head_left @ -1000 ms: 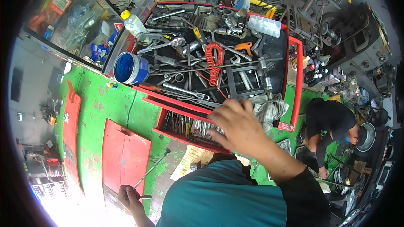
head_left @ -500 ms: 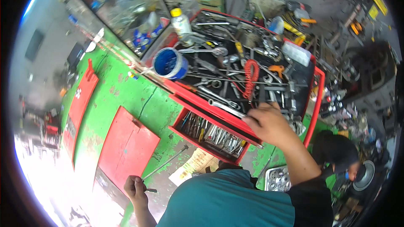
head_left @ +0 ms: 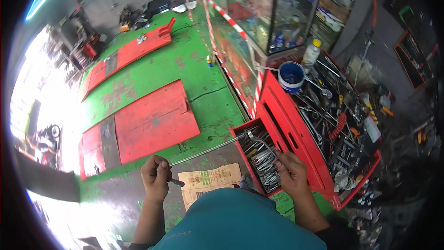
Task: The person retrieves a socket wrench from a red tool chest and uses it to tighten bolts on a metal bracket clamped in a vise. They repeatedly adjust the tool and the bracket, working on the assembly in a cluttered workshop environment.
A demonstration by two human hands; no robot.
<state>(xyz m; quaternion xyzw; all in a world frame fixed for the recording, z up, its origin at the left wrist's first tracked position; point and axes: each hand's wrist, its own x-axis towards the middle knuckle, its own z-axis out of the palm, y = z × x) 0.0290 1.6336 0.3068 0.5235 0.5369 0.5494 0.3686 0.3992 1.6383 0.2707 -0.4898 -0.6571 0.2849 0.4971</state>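
Note:
My left hand point(head_left: 156, 176) is closed around a long T-handle wrench point(head_left: 208, 149). Its thin shaft slants up to the right, and a short dark handle end pokes out below my fist. A shiny wrench point(head_left: 264, 143) is gripped by its lower end in my right hand point(head_left: 292, 172), over the pulled-out drawer. The wrench's head and the far end of the long shaft appear close together above the drawer; whether they touch I cannot tell. Screwdrivers and slim metal tools fill the drawer point(head_left: 237, 142) of the red tool chest point(head_left: 303, 141).
Wrenches, a red coiled hose point(head_left: 339, 126) and a blue bucket point(head_left: 291, 78) crowd the chest top. Flattened cardboard point(head_left: 210, 179) lies by my feet. Red ramp plates point(head_left: 155, 122) sit on the green floor point(head_left: 138, 83). A glass cabinet point(head_left: 252, 32) edged with striped tape stands ahead.
My view has swung left. My right hand has left the chest top with the shiny wrench, bringing it over the drawer near the T-handle wrench, which my left hand still holds.

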